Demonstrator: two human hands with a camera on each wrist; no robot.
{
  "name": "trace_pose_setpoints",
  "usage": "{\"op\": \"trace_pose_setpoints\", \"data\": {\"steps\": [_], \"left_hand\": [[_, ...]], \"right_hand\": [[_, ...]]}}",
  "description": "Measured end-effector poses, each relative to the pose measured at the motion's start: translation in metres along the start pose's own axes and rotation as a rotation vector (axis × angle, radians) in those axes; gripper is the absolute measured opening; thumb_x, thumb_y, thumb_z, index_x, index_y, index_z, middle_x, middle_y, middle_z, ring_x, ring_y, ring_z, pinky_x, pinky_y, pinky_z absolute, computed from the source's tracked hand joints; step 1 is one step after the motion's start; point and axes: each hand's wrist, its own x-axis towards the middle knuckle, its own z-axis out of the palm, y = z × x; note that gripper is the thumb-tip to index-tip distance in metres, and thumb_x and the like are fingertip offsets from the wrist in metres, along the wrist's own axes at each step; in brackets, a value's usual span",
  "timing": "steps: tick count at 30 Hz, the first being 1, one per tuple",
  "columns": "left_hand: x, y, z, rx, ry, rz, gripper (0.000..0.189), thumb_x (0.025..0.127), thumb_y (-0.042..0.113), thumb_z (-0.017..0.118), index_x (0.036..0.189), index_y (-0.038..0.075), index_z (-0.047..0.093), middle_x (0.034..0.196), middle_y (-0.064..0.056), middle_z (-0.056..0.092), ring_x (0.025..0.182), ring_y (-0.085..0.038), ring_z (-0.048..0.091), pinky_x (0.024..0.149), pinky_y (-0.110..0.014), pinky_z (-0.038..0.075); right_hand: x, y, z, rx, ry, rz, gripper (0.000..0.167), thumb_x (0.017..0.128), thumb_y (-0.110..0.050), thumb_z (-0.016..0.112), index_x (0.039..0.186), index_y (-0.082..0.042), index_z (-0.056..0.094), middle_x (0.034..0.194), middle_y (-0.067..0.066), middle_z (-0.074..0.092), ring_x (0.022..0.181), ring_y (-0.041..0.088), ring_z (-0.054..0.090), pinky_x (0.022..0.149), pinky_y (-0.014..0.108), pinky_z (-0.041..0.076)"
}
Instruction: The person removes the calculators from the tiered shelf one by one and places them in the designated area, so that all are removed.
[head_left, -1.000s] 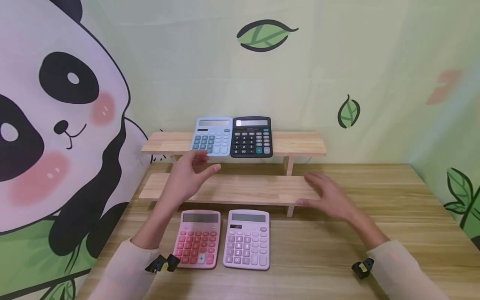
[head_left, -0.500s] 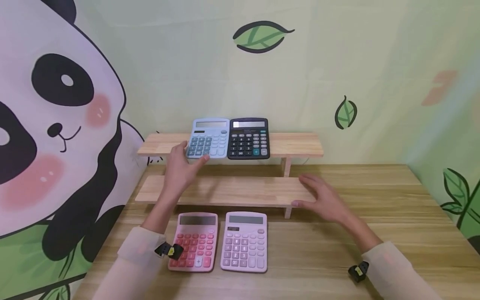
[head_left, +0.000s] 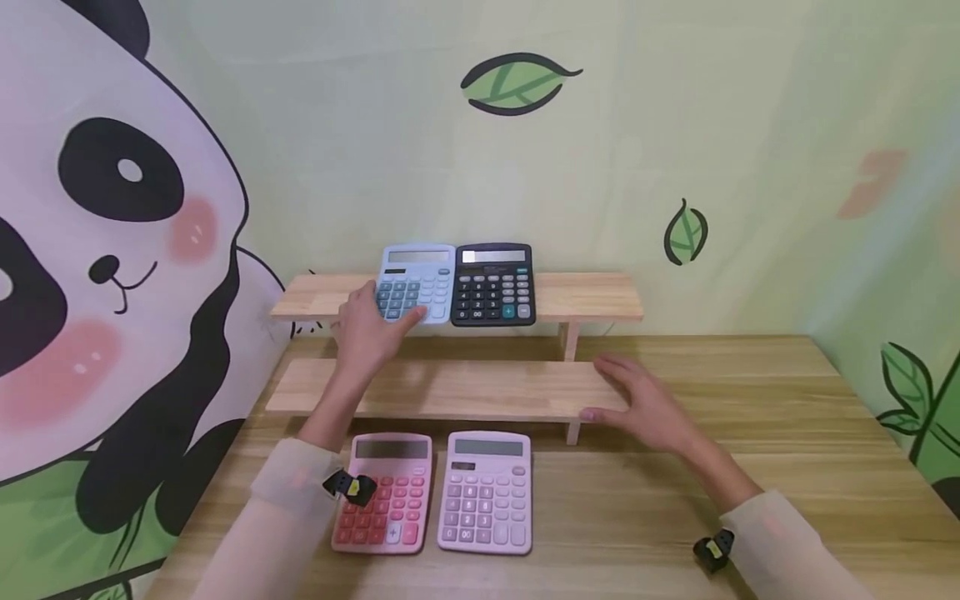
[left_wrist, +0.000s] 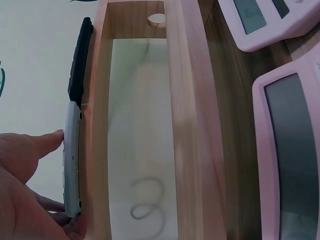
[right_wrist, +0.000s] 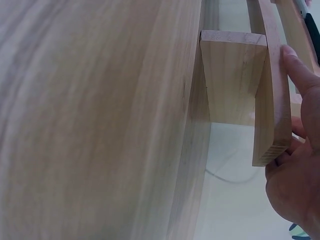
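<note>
My left hand point(head_left: 367, 332) holds a light blue calculator point(head_left: 417, 282) by its lower left part, on the upper wooden shelf point(head_left: 588, 296). In the left wrist view the thumb presses the face of this calculator point(left_wrist: 72, 160), and the other fingers reach round its side edge. A black calculator point(head_left: 492, 283) leans right beside it. My right hand point(head_left: 651, 404) grips the right end of the lower wooden shelf point(head_left: 465, 387), thumb at the front edge. Seen from the right wrist, fingers curl round that board's end point(right_wrist: 272, 110).
On the table point(head_left: 615, 533), before the shelves, lie a pink calculator point(head_left: 392, 483) with red keys and a pale lilac one point(head_left: 485, 492). A wall cloth point(head_left: 600, 167) with a panda and leaves hangs behind. A shelf leg point(head_left: 570, 340) shows under the upper board.
My left hand has moved from in front of the light blue calculator to its left edge and taken hold of it. The right hand stays at the lower shelf's end; the head view shifts slightly.
</note>
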Motion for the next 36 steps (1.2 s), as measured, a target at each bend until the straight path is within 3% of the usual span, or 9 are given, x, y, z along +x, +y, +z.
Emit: {"op": "trace_pose_setpoints", "data": {"steps": [8, 14, 21, 25, 31, 36], "left_hand": [[0.0, -0.003, 0.004, 0.067, 0.015, -0.009, 0.102, 0.096, 0.051, 0.077, 0.164, -0.004, 0.025, 0.163, -0.027, 0.036, 0.149, -0.047, 0.033, 0.124, -0.067, 0.016], [-0.007, -0.004, 0.002, 0.055, 0.029, 0.006, 0.1, 0.095, 0.047, 0.079, 0.162, -0.007, 0.028, 0.162, -0.029, 0.036, 0.147, -0.048, 0.033, 0.125, -0.063, 0.019], [-0.018, -0.009, -0.003, -0.022, 0.061, -0.029, 0.103, 0.092, 0.045, 0.084, 0.163, -0.004, 0.029, 0.161, -0.027, 0.036, 0.145, -0.043, 0.033, 0.121, -0.057, 0.034], [-0.022, -0.012, -0.005, -0.034, 0.068, -0.036, 0.102, 0.091, 0.044, 0.085, 0.163, -0.003, 0.03, 0.159, -0.027, 0.038, 0.143, -0.041, 0.037, 0.121, -0.056, 0.036], [-0.027, -0.019, -0.011, -0.124, 0.034, -0.04, 0.097, 0.093, 0.038, 0.083, 0.163, -0.004, 0.029, 0.154, -0.028, 0.037, 0.138, -0.041, 0.045, 0.12, -0.052, 0.04], [-0.027, -0.03, -0.015, -0.238, -0.01, -0.071, 0.083, 0.099, 0.034, 0.078, 0.16, -0.002, 0.036, 0.145, -0.023, 0.048, 0.127, -0.034, 0.053, 0.108, -0.046, 0.05]], "right_hand": [[0.001, -0.003, 0.002, 0.011, -0.002, -0.007, 0.095, 0.087, -0.052, 0.085, 0.156, 0.0, 0.047, 0.163, 0.024, 0.041, 0.151, 0.047, 0.035, 0.122, 0.065, 0.029], [0.002, -0.002, 0.002, 0.0, 0.002, -0.012, 0.094, 0.088, -0.052, 0.085, 0.156, 0.001, 0.048, 0.162, 0.024, 0.042, 0.15, 0.047, 0.036, 0.122, 0.065, 0.029], [0.003, -0.003, 0.002, 0.009, 0.006, -0.029, 0.093, 0.087, -0.049, 0.086, 0.155, 0.002, 0.048, 0.162, 0.025, 0.042, 0.15, 0.048, 0.036, 0.122, 0.065, 0.029], [0.003, -0.003, 0.0, 0.012, 0.003, -0.021, 0.093, 0.088, -0.05, 0.085, 0.155, 0.002, 0.048, 0.162, 0.025, 0.041, 0.15, 0.048, 0.036, 0.122, 0.066, 0.028], [0.001, -0.003, -0.001, 0.011, 0.0, -0.008, 0.092, 0.088, -0.049, 0.085, 0.155, 0.002, 0.048, 0.162, 0.025, 0.041, 0.15, 0.049, 0.035, 0.122, 0.066, 0.028], [0.001, -0.003, 0.0, 0.015, 0.002, -0.009, 0.092, 0.088, -0.047, 0.086, 0.155, 0.003, 0.048, 0.161, 0.026, 0.042, 0.15, 0.048, 0.036, 0.122, 0.066, 0.028]]}}
